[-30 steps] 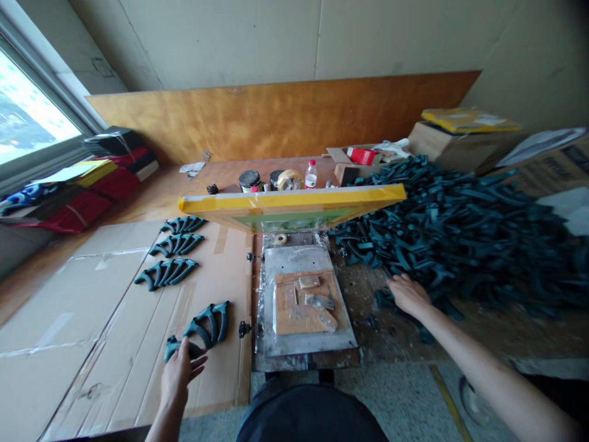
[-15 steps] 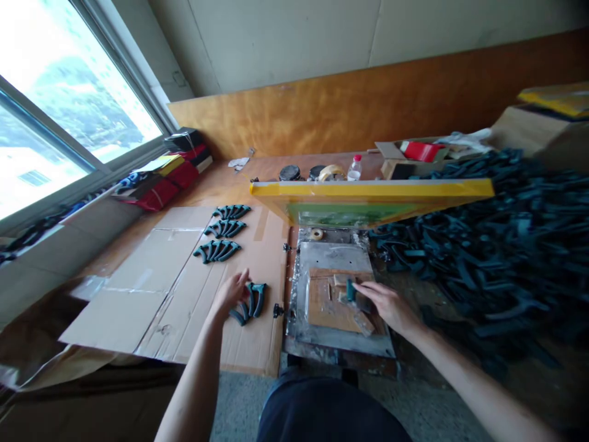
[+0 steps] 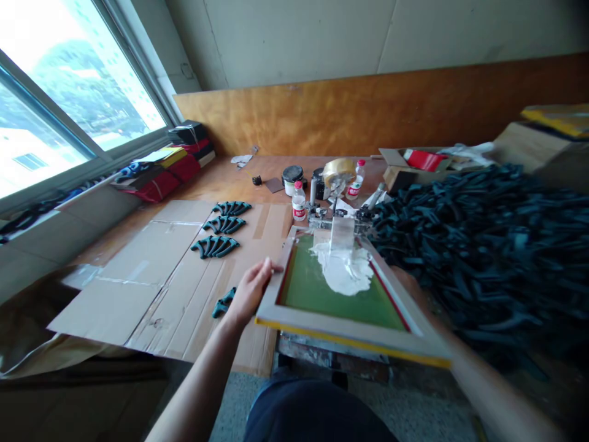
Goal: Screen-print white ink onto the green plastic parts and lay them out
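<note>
A screen printing frame (image 3: 269,294) with a green mesh (image 3: 304,288) slopes low in front of me, its near edge wrapped in yellow tape. White paste (image 3: 347,276) is spread on the mesh, with a pale flat block (image 3: 343,233) standing in it. My left hand (image 3: 252,288) is closed at the frame's left edge, fingertips touching the rim. Beside that hand lie dark green curved handles (image 3: 224,302), partly covered by it. My right hand (image 3: 407,283) is at the frame's right side, blurred, its fingers hidden.
Three fanned rows of curved handles (image 3: 215,247) lie on the cardboard (image 3: 170,288) to the left. A big heap of dark parts (image 3: 460,239) fills the right. Behind the frame stand a bottle (image 3: 299,202), a tub (image 3: 292,178) and a tape roll (image 3: 339,172).
The raised screen frame has come down over the metal plate, and its pasted upper face now shows. My left hand has moved right from the handles to the frame; my right hand has left the plate's middle.
</note>
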`<act>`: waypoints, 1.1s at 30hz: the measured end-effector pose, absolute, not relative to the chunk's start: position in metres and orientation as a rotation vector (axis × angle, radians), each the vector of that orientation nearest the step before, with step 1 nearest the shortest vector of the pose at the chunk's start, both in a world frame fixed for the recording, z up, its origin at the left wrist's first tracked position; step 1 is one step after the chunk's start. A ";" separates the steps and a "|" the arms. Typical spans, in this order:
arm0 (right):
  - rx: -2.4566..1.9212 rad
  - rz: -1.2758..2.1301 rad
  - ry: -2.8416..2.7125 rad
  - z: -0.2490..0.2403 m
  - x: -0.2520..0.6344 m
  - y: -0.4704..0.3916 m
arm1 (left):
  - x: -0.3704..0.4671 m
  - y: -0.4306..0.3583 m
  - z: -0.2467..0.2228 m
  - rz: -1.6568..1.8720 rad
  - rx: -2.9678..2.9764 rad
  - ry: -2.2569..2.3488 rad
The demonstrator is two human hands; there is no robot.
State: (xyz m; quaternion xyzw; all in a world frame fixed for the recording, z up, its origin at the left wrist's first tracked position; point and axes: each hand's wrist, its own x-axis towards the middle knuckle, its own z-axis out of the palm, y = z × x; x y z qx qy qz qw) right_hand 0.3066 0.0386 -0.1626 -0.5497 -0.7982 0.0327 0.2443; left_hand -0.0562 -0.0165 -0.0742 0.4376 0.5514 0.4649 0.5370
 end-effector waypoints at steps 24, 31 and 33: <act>-0.937 0.116 -2.639 -0.137 0.241 0.015 | -0.057 -0.041 -0.186 0.865 1.020 1.521; -0.866 0.161 -2.637 -0.139 0.247 0.006 | -0.058 -0.041 -0.187 0.845 1.039 1.495; -1.043 0.197 -2.591 -0.123 0.240 0.031 | -0.059 -0.040 -0.178 0.840 1.021 1.466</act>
